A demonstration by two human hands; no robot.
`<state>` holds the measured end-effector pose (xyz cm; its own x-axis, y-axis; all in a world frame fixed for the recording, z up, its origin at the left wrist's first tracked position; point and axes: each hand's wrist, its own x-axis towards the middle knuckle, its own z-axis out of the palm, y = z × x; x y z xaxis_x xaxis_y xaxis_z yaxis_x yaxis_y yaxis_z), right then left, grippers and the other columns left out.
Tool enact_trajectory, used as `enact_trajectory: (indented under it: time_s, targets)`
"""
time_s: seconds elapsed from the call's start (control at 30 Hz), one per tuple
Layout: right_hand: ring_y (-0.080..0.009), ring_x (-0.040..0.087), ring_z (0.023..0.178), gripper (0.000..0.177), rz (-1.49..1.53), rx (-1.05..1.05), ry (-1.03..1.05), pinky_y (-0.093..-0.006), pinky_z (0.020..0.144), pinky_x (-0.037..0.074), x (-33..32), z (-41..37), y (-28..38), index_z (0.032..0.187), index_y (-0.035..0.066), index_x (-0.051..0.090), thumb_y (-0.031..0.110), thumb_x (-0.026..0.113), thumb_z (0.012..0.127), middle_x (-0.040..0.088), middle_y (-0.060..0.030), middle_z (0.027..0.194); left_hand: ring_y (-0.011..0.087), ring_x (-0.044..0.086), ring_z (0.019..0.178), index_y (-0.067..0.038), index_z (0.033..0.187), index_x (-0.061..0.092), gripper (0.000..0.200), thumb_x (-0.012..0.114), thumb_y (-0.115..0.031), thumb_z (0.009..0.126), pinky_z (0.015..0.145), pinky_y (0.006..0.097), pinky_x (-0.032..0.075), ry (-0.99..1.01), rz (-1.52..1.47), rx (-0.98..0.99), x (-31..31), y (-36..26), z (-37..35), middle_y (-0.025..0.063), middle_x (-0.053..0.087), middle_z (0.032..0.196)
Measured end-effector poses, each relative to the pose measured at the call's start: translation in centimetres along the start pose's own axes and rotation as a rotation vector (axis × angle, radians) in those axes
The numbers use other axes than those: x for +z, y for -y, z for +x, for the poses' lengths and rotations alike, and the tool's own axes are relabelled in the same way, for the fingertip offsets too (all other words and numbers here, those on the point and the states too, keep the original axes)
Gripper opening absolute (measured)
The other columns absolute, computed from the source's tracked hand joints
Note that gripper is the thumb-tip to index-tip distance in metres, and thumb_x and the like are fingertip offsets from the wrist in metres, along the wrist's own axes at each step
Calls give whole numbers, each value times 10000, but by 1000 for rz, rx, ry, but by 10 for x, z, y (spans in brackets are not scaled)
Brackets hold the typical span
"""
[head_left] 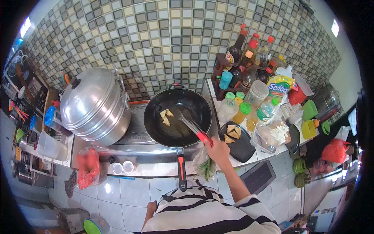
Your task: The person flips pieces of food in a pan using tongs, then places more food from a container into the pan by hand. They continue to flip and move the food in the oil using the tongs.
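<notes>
Tongs (194, 129), silver metal with a red grip, are clamped in the right hand (219, 151), fingers wrapped around the red end. Tips reach down into a round black frying pan (198, 107), just right of some pale triangular pastries (166, 121), so those sit well beyond the fingers. Left hand (152, 206) is low by the black-and-white striped shirt (194, 216); honestly can't tell what its fingers are doing.
</notes>
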<state>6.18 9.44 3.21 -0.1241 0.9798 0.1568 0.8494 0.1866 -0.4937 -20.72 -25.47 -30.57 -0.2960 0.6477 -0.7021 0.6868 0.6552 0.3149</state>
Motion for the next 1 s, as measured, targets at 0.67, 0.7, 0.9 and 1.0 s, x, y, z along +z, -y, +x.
enact_trajectory:
  time_s: [0.67, 0.7, 0.9, 1.0]
  targets:
    - [-342, 579, 566, 261, -99, -205, 21, -450, 492, 439, 32, 30, 1, 772, 84, 512, 344, 507, 803, 574, -142, 590, 395, 574, 793, -26, 783, 594, 436, 303, -346, 840, 744, 456, 428, -99, 101, 52, 73, 53, 22, 221, 603, 804]
    - [-334, 581, 548, 252, -86, -219, -23, -445, 473, 438, 25, 28, 0, 766, 95, 506, 344, 505, 804, 575, -130, 580, 395, 574, 793, -26, 783, 594, 436, 303, -346, 840, 744, 456, 428, -99, 102, 55, 78, 63, -12, 221, 603, 804]
    - [-319, 570, 516, 250, -37, -224, -119, -412, 443, 423, -12, 17, -5, 740, 89, 485, 329, 520, 804, 553, -131, 551, 392, 581, 799, -42, 812, 591, 358, 349, -305, 827, 715, 459, 450, -36, -2, 80, 16, 16, 2, 216, 605, 821]
    - [-343, 561, 562, 244, -37, -136, -62, -426, 488, 424, -24, 13, -4, 746, 76, 505, 311, 513, 812, 546, -146, 577, 384, 583, 796, -43, 819, 585, 342, 353, -295, 823, 711, 463, 452, -56, 135, 141, 0, 0, -6, 216, 605, 821]
